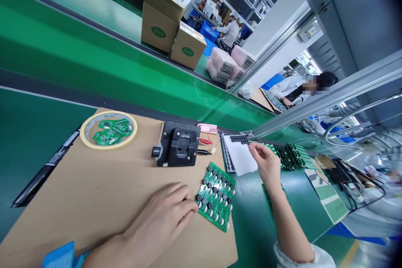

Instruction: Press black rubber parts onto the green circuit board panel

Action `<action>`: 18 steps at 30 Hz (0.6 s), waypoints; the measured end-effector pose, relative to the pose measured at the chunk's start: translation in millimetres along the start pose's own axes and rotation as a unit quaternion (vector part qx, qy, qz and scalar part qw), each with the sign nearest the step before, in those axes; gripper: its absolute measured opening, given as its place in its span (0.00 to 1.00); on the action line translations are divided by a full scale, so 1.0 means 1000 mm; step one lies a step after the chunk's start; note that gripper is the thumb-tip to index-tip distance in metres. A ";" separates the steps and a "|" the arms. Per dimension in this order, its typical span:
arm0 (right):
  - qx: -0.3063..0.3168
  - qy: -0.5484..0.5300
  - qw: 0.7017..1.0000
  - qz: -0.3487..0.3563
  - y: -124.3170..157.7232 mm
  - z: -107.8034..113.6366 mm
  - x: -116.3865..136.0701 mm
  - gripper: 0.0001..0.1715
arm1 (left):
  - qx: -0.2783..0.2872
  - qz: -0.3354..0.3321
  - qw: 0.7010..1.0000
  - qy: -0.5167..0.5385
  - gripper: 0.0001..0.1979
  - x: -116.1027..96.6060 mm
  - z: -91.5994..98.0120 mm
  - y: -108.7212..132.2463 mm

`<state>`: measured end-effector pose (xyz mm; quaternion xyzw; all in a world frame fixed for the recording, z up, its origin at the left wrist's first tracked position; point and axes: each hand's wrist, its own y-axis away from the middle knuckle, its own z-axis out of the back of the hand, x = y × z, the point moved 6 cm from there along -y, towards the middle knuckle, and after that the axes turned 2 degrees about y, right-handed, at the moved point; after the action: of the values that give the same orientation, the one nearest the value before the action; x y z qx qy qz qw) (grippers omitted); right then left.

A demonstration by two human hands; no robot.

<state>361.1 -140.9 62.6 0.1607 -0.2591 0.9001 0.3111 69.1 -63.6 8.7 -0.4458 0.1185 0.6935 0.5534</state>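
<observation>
A green circuit board panel (216, 197) with black round parts and white connectors lies on the brown cardboard (125, 192). My left hand (169, 213) rests beside it, fingertips at its left edge, fingers together; whether they grip the edge is not clear. My right hand (266, 161) is pinched at the end of a strip of black round parts (240, 139), above white paper (241, 157). Behind the panel stands a black fixture (179, 144) with red and black clip leads.
A tape roll (133, 136) at the left encircles small green boards (113, 131). Stacked green boards (293, 157) stand right of my right hand. A black pen-like wrapper (47, 167) lies far left. Cartons (188, 46) stand behind the green barrier. Other people work beyond.
</observation>
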 end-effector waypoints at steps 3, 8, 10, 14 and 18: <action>0.067 -0.097 0.992 -0.038 0.034 0.002 0.014 0.30 | 0.003 0.001 1.000 0.003 0.10 0.000 -0.001 0.000; 0.208 -0.229 0.945 -0.107 0.101 -0.009 0.039 0.22 | 0.006 0.000 1.000 -0.004 0.09 0.002 -0.004 0.001; 0.230 -0.183 0.953 -0.078 0.122 -0.011 0.045 0.22 | 0.009 0.003 1.000 -0.007 0.10 0.003 -0.004 0.001; 0.221 -0.060 0.973 -0.001 0.149 -0.012 0.050 0.21 | 0.008 -0.003 1.000 -0.007 0.10 0.000 -0.002 -0.001; 0.182 -0.010 0.983 0.038 0.157 -0.014 0.057 0.24 | 0.001 -0.004 1.000 -0.005 0.10 -0.001 -0.001 -0.002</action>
<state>214.8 -211.0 19.2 0.2135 -0.0999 0.9418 0.2397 71.3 -64.7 9.2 -0.4419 0.1147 0.6938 0.5570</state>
